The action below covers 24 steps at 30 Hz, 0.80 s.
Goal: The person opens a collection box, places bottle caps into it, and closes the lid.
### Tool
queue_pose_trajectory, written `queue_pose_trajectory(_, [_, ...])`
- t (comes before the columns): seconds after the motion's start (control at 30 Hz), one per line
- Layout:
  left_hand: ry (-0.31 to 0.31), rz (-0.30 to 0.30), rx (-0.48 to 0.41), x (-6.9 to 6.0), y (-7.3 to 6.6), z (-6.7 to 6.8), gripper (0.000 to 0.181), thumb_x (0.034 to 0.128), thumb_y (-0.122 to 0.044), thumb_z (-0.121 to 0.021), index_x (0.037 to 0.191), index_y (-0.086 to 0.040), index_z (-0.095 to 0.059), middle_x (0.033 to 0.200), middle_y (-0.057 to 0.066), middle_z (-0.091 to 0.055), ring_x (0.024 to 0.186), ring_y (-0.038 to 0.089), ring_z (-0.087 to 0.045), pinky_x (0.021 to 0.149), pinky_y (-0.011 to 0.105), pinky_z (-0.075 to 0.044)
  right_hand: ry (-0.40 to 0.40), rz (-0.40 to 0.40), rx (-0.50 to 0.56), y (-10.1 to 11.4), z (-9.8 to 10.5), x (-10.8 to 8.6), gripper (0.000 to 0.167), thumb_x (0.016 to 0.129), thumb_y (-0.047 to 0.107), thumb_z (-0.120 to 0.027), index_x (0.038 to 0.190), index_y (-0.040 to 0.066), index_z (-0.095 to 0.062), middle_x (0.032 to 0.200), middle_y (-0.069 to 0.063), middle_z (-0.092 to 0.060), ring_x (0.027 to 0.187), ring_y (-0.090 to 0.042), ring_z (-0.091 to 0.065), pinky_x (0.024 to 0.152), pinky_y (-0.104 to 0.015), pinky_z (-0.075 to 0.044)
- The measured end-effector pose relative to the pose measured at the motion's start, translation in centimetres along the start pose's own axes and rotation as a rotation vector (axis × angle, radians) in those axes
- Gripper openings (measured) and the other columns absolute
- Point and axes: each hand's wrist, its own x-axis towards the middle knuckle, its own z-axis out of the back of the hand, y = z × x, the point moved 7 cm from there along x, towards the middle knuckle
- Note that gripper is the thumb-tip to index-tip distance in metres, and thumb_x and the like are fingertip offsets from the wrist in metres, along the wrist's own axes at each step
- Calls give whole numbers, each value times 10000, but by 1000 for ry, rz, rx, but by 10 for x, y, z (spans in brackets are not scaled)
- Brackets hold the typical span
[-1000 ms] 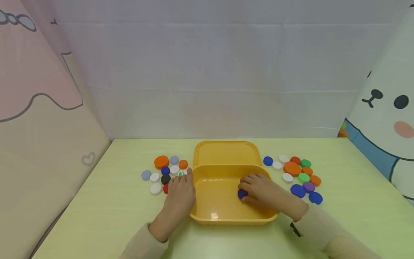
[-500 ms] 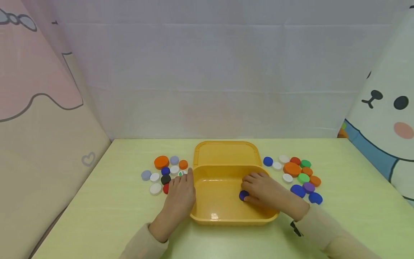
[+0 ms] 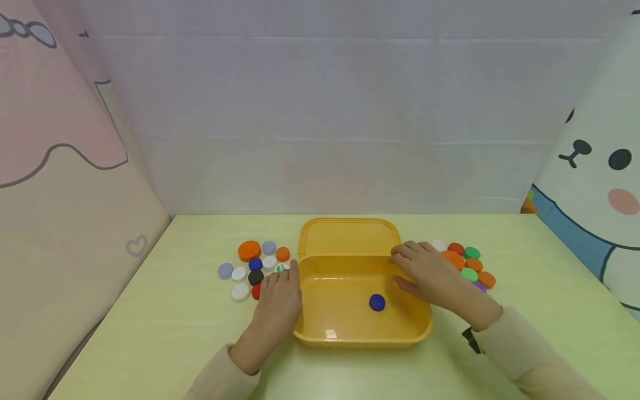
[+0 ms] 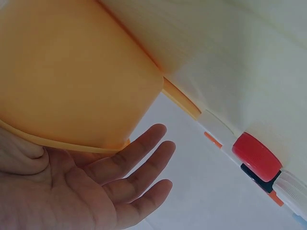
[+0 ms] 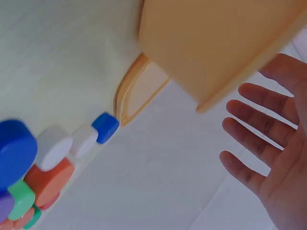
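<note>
"Blue cap [image 3: 377, 303] inside the yellow box [image 3: 345, 340], nearer its right edge. Why left hand [image 3: 278, 303] against the left edge?"

"Probably for steadying, fingers loosely straight. Right hand [image 3: 435, 276] at the far right corner, fingers apart, unladen."

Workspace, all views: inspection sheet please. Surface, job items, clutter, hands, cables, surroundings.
Surface: pale yellow-green table, no spill seen.
Job items: yellow box with one dark blue cap lying inside, right of centre.
Clutter: mixed-colour loose caps, left cluster and right cluster; flat yellow lid-like piece behind the box.
Left hand: against the box's left side, several fingers extended outside it.
Right hand: at the box's right rim, fingers spread, holding nothing.
Cables: nothing seen.
Surroundings: pale creased backdrop; cartoon-printed side panels.
</note>
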Motion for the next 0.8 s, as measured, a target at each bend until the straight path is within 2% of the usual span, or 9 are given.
queue_pose_trajectory(0.17, [-4,-5,3,0,0,0,437,905,-134,-490,1302,37,-421,1075,169,-589,965,334,-529,917,452,-401,-101,-28,1,-22,11,-6,285,705,197,-761,916,69,-618,951,-75,-611,904,-247,-555,752,-404,-471])
queue_pose_trajectory(0.3, [-23,-16,11,1,0,0,428,901,-128,-492,1288,44,-431,1047,168,-594,940,330,-533,900,448,-407,-111,-86,-4,-42,13,-12,276,705,180,-756,912,58,-622,943,-90,-616,869,-255,-554,711,-415,-478])
queue_pose_trajectory(0.5, [-17,-15,11,0,0,1,433,899,-129,-500,1288,47,-429,1051,171,-594,938,330,-533,900,450,-407,7,-203,1,-67,3,-25,252,750,190,-718,940,49,-633,971,-107,-620,895,-279,-552,739,-442,-476])
queue_pose_trajectory(0.63, [-6,-10,9,0,0,1,434,902,-128,-495,1293,47,-423,1062,173,-592,944,331,-532,903,453,-405,67,-245,20,-79,-5,-35,226,764,188,-700,933,52,-638,968,-108,-623,900,-291,-554,734,-456,-469])
queue_pose_trajectory(0.8, [-8,-7,0,1,0,1,429,905,-129,-493,1292,45,-428,1059,172,-593,945,330,-533,904,452,-406,188,-308,48,-90,-16,-43,204,775,192,-687,932,67,-650,984,-117,-625,907,-312,-549,746,-479,-463])
